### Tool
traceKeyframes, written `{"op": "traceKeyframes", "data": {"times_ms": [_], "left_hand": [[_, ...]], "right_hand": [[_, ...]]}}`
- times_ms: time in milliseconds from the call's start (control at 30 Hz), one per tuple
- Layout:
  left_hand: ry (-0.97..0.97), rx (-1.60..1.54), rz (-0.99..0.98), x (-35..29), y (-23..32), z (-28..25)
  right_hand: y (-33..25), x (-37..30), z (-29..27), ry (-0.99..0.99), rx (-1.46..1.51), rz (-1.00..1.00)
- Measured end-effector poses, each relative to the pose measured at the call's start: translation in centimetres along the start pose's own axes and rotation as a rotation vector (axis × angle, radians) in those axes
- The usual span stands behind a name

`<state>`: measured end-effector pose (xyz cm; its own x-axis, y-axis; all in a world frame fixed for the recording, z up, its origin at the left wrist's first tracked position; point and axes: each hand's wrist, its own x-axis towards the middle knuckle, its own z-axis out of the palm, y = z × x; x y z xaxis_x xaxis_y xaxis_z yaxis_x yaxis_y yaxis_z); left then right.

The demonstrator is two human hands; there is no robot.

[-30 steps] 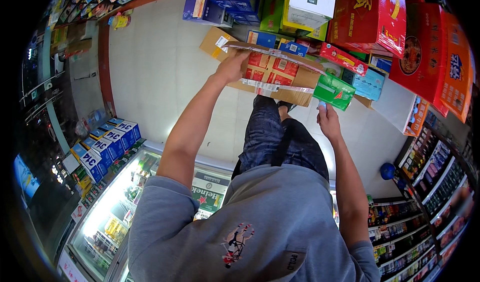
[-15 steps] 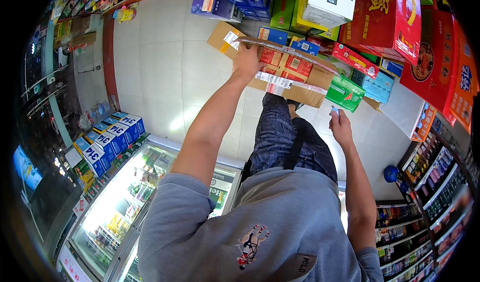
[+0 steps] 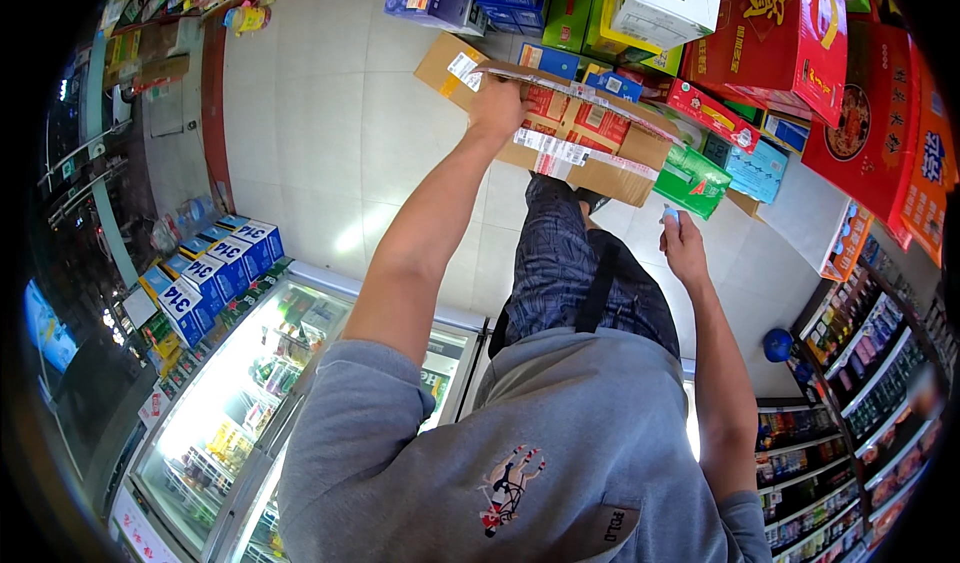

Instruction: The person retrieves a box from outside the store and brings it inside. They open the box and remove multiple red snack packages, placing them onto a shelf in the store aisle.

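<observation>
An opened cardboard box (image 3: pixel 603 171) with white tape and labels is in front of my legs, slightly tilted. Several red packages (image 3: pixel 600 123) show inside it. At its upper left edge, my left hand (image 3: pixel 497 108) is closed on the cardboard, with some fingertips hidden behind the rim. Lower right of the box, apart from it, my right hand (image 3: pixel 684 246) is closed round a small light-blue object (image 3: pixel 671 214). Only the tip of that object shows, so its kind cannot be told. A green carton (image 3: pixel 697 181) lies just right of the box.
Stacked cartons stand beyond the box, among them a large red carton (image 3: pixel 765 33) and a white one (image 3: pixel 668 3). A lit glass-topped freezer (image 3: pixel 250 383) is at lower left, with blue cartons (image 3: pixel 210 283) beside it. Shelves (image 3: pixel 850 363) and a blue ball (image 3: pixel 777 345) are at right.
Both hands keep their grips. The box and my left hand have shifted very slightly upward in view, and the right hand has moved little.
</observation>
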<state>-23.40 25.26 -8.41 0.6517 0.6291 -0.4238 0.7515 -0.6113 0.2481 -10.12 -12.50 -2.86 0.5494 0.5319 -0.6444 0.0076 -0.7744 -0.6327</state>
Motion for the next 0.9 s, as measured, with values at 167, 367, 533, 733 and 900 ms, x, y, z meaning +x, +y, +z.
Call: {"op": "traceKeyframes", "data": {"times_ms": [167,367,533,733,900], "left_hand": [[0.014,-0.009,-0.065,-4.1,4.2,-0.4],[-0.363,-0.093,0.001,-5.1,3.4,-1.4],[-0.445,-0.284,0.087,-1.3,0.2,5.4],[-0.401,-0.339,-0.059,0.1,3.5,7.1],[-0.412,-0.423,0.123,-1.6,4.9,3.8]], "right_hand": [[-0.2,0.1,0.1,0.018,0.002,-0.058],[-2.6,2.8,1.5,0.187,-0.232,-0.492],[-2.1,4.3,3.4,0.056,-0.241,-0.507],[-3.1,4.0,2.9,-0.140,-0.473,-0.367],[-2.2,2.3,3.4,-0.135,-0.303,-0.342]]}}
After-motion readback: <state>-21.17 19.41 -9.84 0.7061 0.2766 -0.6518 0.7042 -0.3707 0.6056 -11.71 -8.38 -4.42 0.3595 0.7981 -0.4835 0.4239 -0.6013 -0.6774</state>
